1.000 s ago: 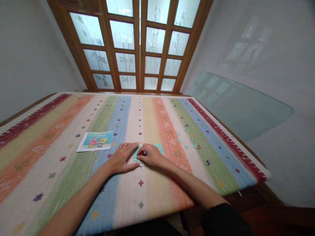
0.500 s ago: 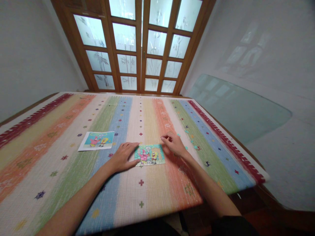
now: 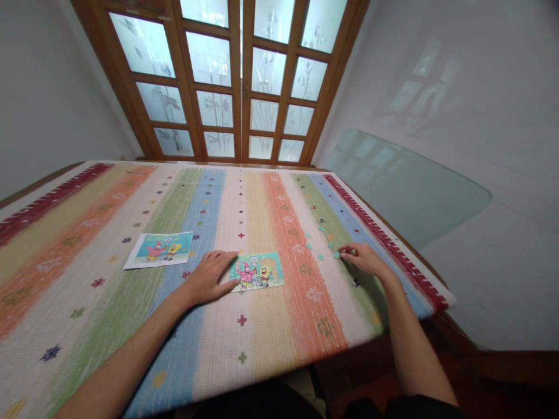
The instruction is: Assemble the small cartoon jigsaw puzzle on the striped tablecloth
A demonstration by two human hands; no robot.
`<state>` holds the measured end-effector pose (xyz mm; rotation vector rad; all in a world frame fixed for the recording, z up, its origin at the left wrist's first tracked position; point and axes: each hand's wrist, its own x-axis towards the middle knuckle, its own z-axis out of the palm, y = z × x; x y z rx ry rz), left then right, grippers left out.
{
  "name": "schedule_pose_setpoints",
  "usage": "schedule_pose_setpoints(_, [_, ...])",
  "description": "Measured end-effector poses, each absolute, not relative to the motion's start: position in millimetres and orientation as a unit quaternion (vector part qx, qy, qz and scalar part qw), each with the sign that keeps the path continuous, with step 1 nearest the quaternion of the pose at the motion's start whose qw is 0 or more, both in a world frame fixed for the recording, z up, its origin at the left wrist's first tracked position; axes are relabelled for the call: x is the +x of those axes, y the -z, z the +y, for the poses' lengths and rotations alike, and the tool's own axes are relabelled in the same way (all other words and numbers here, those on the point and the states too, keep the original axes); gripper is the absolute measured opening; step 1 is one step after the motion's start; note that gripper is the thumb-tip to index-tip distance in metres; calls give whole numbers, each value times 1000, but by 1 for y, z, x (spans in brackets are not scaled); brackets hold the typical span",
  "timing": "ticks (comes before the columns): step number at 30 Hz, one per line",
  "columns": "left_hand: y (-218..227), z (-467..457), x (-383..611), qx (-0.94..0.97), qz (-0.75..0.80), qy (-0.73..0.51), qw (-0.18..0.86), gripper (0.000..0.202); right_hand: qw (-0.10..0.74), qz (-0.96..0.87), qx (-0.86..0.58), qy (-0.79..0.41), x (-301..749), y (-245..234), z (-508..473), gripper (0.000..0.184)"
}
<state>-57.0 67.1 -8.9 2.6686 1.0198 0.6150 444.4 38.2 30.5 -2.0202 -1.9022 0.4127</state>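
A small cartoon jigsaw puzzle (image 3: pixel 257 271) lies on the striped tablecloth (image 3: pixel 271 331). My left hand (image 3: pixel 208 275) rests flat and open, fingertips against the puzzle's left edge. My right hand (image 3: pixel 364 258) has reached out to the right, where several loose teal puzzle pieces (image 3: pixel 321 244) lie scattered; its fingers are curled in a pinch on a piece at its fingertips. A printed reference picture (image 3: pixel 159 249) of the same cartoon lies to the left of my left hand.
The table's right edge (image 3: pixel 406 256) runs just past my right hand. A wooden door with frosted glass panes (image 3: pixel 236 81) stands behind the table. A sheet of glass (image 3: pixel 406 186) leans against the right wall.
My right hand left the puzzle and swept right across the cloth to the loose pieces near the table's right side. The left hand stayed at the puzzle's left edge.
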Motion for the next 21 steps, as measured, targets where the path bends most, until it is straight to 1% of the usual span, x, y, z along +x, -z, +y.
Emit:
schedule_pose_setpoints(3, [9, 68, -58, 907, 348, -210, 109, 60, 193, -669, -697, -169, 445, -27, 31, 15])
schedule_pose_setpoints(6, [9, 68, -58, 908, 347, -211, 106, 59, 211, -662, -700, -167, 443, -24, 30, 14])
schedule_pose_setpoints(9, [9, 68, -58, 909, 344, -211, 107, 58, 213, -657, -705, -161, 441, -24, 30, 16])
schedule_pose_setpoints(14, [6, 67, -58, 908, 347, -208, 109, 57, 217, -654, -707, -159, 437, -23, 32, 7])
schedule_pose_setpoints(21, [8, 66, -58, 906, 350, -210, 116, 58, 218, -655, -703, -167, 432, -25, 40, 3])
